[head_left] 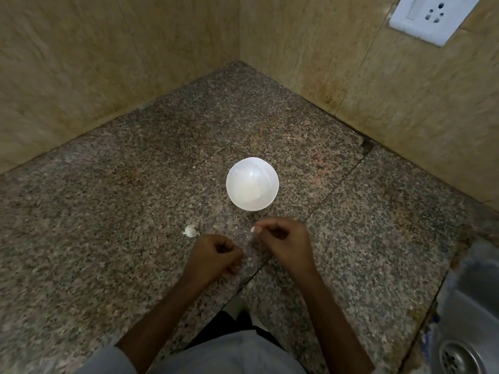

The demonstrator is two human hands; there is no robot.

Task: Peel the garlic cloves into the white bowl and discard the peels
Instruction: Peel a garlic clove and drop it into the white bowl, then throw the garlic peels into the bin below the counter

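**A:** Where is the garlic?

**B:** One garlic clove [191,230], with its skin apparently on, lies on the speckled surface [121,238]. It is just ahead and to the left of the left hand [216,256], near it but apart. It is too blurred for me to give its long axis.

**A:** And the hands?

**B:** The right hand [286,242] pinches a small white piece [253,229] between thumb and forefinger, with the other fingers curled under. I can't tell whether it is clove or peel. The left hand is curled into a loose fist, and I cannot tell whether anything is inside.

**A:** The bowl?

**B:** The white bowl [252,184] stands upright straight ahead of the right hand, near it and not touching. Something pale may lie inside, but it is too washed out to name.

**A:** What does the next move depend on?

**B:** My guess is that it depends on what the pinched piece is. If it is a peeled clove, the right hand is the nearer one and needs only a short reach forward to the bowl. The loose clove belongs to the left hand, since the right would have to cross over.

**A:** Any writing?

**B:** None that I can read. The wall socket [424,17] at upper right is plain white. A steel sink [475,292] with its drain [459,359] sits at lower right, past the edge of the surface.
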